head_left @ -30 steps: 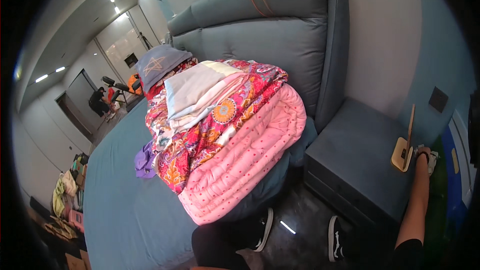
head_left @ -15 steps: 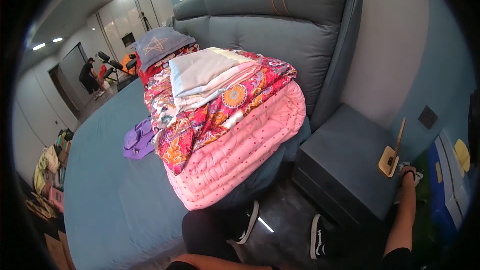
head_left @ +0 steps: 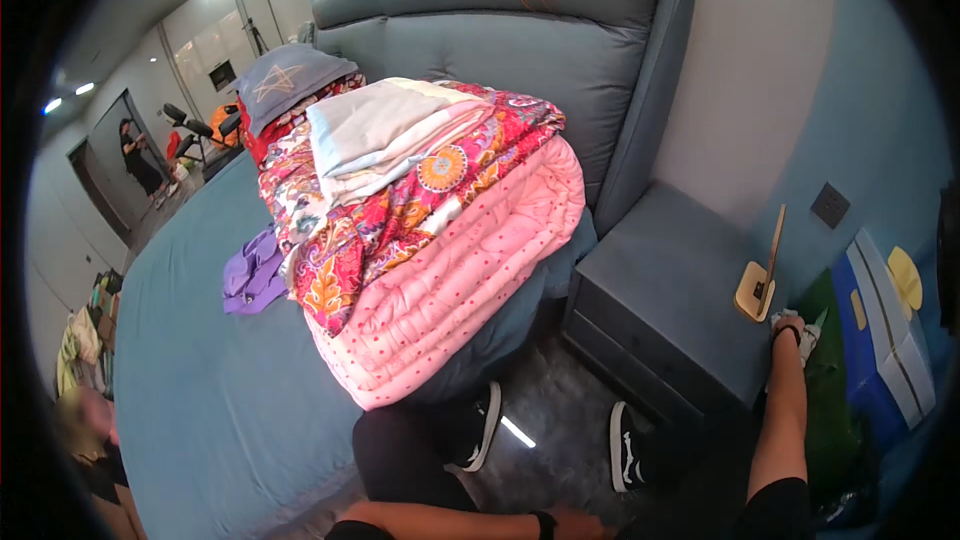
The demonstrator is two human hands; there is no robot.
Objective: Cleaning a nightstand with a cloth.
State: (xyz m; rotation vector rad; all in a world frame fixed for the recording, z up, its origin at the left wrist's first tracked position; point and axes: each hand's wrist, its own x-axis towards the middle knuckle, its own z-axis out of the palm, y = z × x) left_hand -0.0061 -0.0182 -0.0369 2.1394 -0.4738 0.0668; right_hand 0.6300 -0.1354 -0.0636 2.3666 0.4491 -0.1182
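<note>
My right hand [head_left: 788,325], with a dark band at the wrist, reaches down between the dark grey nightstand [head_left: 655,250] and a blue-and-white box [head_left: 880,315]. Its fingers are closed around something crumpled and whitish, mostly hidden by the hand. By the lower edge my left hand [head_left: 582,524] rests low in front of me, its fingers too dark and cut off to read. To the left, a folded pink dotted quilt [head_left: 470,280] lies on the bed, with a bright patterned cover [head_left: 330,265] and a folded pale sheet [head_left: 385,125] on top.
A wooden stand with an upright stick [head_left: 752,292] sits on the nightstand's right edge. Purple cloth [head_left: 255,275] and a grey-blue pillow [head_left: 290,85] lie on the blue bed [head_left: 190,370]. One person [head_left: 135,155] stands far back; another [head_left: 92,430] is at the lower left.
The view has shifted, and my left hand now shows at the lower edge. My right hand stays beside the nightstand. The far person has straightened up; another person has appeared at lower left.
</note>
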